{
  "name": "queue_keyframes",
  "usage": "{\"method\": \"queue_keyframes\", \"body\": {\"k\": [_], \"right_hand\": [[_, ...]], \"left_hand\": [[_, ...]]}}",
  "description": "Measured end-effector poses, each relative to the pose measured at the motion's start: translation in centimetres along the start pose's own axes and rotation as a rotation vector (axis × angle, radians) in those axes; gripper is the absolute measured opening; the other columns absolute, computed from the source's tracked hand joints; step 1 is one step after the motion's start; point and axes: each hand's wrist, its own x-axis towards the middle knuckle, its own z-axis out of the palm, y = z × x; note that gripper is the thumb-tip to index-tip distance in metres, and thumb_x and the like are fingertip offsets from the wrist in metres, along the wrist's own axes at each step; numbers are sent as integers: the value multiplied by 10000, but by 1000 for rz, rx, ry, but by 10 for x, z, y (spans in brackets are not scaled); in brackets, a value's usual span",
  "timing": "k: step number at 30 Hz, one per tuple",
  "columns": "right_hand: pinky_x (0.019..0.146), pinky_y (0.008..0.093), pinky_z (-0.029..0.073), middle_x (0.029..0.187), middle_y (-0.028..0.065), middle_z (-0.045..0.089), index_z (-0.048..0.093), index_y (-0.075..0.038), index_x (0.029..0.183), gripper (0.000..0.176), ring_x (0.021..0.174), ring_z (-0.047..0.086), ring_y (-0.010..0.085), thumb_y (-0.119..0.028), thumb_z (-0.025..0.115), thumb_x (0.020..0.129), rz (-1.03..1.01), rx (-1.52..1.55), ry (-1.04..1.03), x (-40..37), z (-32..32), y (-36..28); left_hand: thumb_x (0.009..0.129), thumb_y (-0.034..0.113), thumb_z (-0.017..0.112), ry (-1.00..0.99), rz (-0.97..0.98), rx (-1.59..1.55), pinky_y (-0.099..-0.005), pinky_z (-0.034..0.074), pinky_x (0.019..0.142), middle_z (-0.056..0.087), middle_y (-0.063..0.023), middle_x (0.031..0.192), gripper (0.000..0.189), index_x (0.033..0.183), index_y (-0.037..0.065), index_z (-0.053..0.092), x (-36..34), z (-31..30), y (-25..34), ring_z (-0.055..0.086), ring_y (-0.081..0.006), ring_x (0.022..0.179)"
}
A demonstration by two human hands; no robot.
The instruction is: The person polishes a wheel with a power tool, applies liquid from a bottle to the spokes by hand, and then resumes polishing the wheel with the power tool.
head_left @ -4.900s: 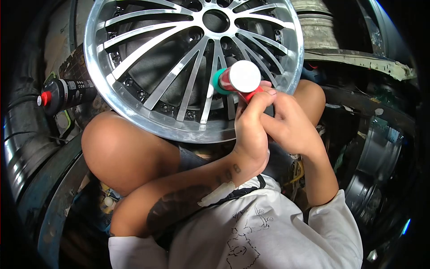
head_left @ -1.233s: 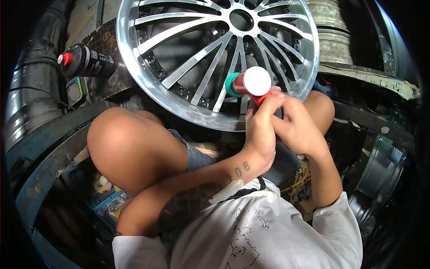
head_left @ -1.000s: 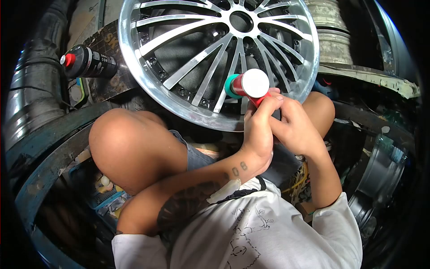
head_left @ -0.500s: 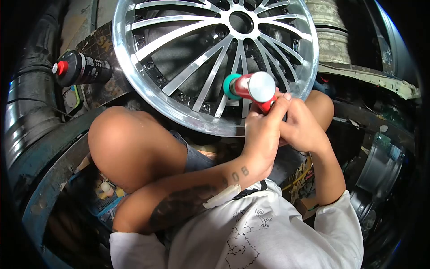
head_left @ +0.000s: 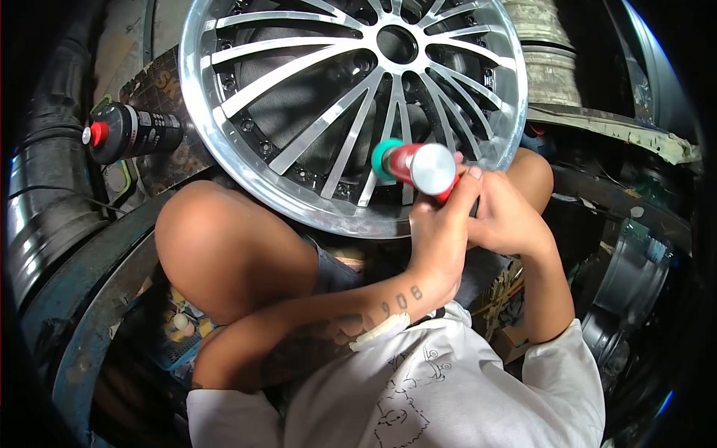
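Observation:
A small red polisher (head_left: 404, 163) with a round silver top and a green pad (head_left: 384, 159) is held over the lower spokes of a wheel rim (head_left: 340, 224). My left hand (head_left: 438, 240), at the end of the tattooed forearm, is closed around the polisher's handle, thumb along its side. Pressed up against it from the right, my right hand (head_left: 506, 213) is also closed on the handle. Much of the handle is hidden by the fingers. The rim has polished silver spokes, black recesses and a bright outer lip, and lies tilted in front of my knees.
A black bottle (head_left: 138, 133) with a red cap lies to the left on a dark patterned board (head_left: 160, 84). Another metal rim (head_left: 631, 276) stands at the far right. A blue basket (head_left: 178, 351) with small items sits below my left knee.
The whole view has shifted slightly, so the rim, bottle and polisher appear lower. Both hands keep the same grip, with the pad still over the lower spokes.

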Motion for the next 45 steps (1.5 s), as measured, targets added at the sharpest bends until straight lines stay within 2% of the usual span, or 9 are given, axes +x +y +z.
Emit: {"method": "queue_keyframes", "body": {"k": [1,4,8,11,26,27,30,36,45], "right_hand": [[527,390,457,619,178,606,708,-10,1030,310,526,608,301,-179,763,775,-9,4,5,-1,1,3],[541,407,470,634,188,620,718,-31,1059,328,555,630,336,-187,772,775,-21,-7,34,-3,6,12],[560,434,485,642,195,627,713,-24,1063,344,597,656,364,-166,789,759,77,-158,-103,-1,-5,-17],[567,439,492,648,207,626,708,-21,1052,341,611,664,373,-143,796,746,28,-129,-54,-2,-1,-20],[641,449,515,794,259,679,693,-2,1194,421,720,688,417,-106,767,793,-57,-20,88,-4,16,-10],[641,446,514,795,260,679,694,-3,1199,422,719,689,416,-107,767,796,-85,-16,89,-4,16,-11],[633,438,509,790,258,677,696,-7,1203,421,699,687,406,-95,766,798,179,-63,43,-3,7,-33],[610,433,495,768,256,668,697,-6,1197,422,650,669,392,-91,769,790,5,24,88,-6,18,-9],[635,438,508,793,246,676,690,-16,1201,414,689,679,397,-101,752,800,42,-27,114,-8,18,-10]], "left_hand": [[948,350,746,52,17,-24,-335,430,1071,629,-110,1320,570,1362,-14,601,-1,1,-3,598,-188,1222],[948,369,752,16,26,0,-347,411,1103,604,-125,1374,622,1401,-21,581,3,-3,-3,577,-196,1260],[948,372,752,-86,72,-62,-329,418,1075,639,-98,1294,563,1335,-17,626,-7,-13,-3,587,-182,1215],[957,352,735,-4,102,-5,-307,447,993,674,-60,1164,441,1225,6,678,-9,-2,3,610,-154,1106],[954,308,707,87,32,70,-314,489,807,675,-18,965,268,1006,46,691,2,1,2,631,-120,879],[955,307,705,66,35,74,-314,489,808,676,-19,966,267,1006,45,691,2,1,3,632,-120,878],[955,305,702,21,51,93,-316,490,815,680,-25,970,270,1013,41,689,4,0,4,632,-123,879],[950,318,694,60,57,127,-323,489,836,684,-44,996,305,1050,31,683,6,-2,0,636,-138,901],[952,322,689,57,20,147,-318,470,853,669,-42,1035,312,1083,39,670,5,-1,0,619,-137,941]]}}
